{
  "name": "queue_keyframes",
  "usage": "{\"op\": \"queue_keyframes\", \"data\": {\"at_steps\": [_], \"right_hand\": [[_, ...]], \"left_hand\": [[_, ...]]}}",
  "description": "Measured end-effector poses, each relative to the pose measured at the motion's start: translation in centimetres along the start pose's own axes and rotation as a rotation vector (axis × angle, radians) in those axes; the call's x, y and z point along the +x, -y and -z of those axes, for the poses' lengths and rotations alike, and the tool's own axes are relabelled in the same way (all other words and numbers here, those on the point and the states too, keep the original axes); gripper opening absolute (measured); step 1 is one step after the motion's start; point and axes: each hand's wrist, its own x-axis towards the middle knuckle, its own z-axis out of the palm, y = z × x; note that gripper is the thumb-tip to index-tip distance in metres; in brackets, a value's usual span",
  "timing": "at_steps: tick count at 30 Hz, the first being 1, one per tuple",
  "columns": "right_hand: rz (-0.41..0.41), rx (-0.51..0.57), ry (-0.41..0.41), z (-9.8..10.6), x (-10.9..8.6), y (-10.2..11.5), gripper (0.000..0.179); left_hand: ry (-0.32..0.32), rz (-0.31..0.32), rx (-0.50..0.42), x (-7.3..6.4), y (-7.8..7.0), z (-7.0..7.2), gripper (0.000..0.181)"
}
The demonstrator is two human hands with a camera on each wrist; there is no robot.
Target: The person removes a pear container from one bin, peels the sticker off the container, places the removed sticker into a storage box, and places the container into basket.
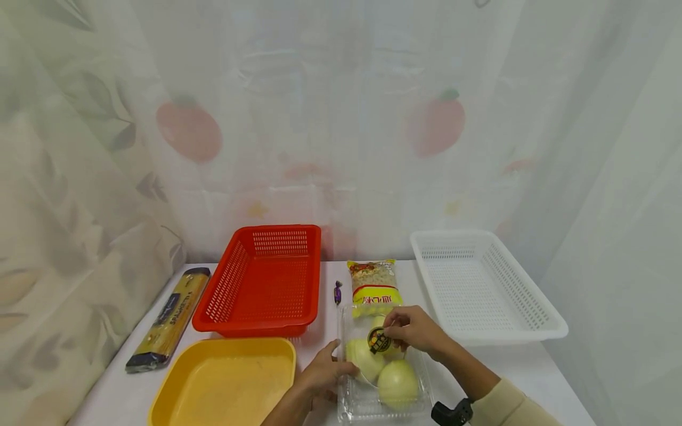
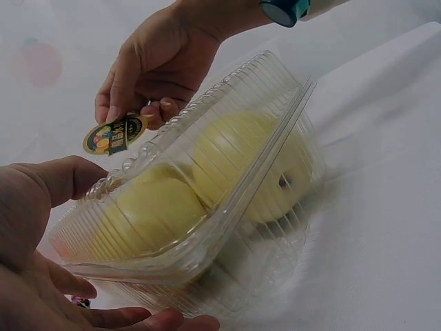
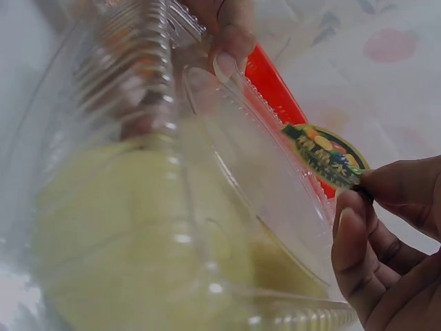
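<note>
A clear plastic clamshell box [image 1: 346, 408] with ridged sides lies at the front middle of the table. Several round, pale yellow-green fruits [image 1: 398, 383] show through its lid. My left hand [image 1: 326, 371] holds the box's left side; in the left wrist view the thumb is at the upper edge and the fingers [image 2: 117, 317] lie along the lower side. Above the lid, my right hand [image 1: 414, 328] pinches a dark oval sticker [image 1: 379, 340] with fruit pictures between thumb and fingertips. In the right wrist view the sticker [image 3: 327, 155] stands out past those fingertips, apart from the lid.
A red basket [image 1: 256, 329] and a yellow tray [image 1: 292, 361] stand left, with a spaghetti pack [image 1: 173, 319] beyond them. A purple-wrapped candy [image 1: 338, 293] and a yellow food packet [image 1: 375, 284] lie behind the box. A white basket [image 1: 495, 334] stands right.
</note>
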Motion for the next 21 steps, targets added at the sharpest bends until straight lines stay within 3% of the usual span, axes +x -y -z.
{"op": "queue_keyframes", "data": {"at_steps": [10, 21], "right_hand": [[-0.112, 0.269, -0.094, -0.4, -1.3, -0.2, 0.022], [-0.154, 0.364, -0.192, -1.1, -2.4, 0.0, 0.021]], "left_hand": [[0.004, -0.017, -0.023, -0.1, 0.1, -0.1, 0.095], [0.009, -0.026, -0.023, -0.2, 0.1, -0.1, 0.095]]}}
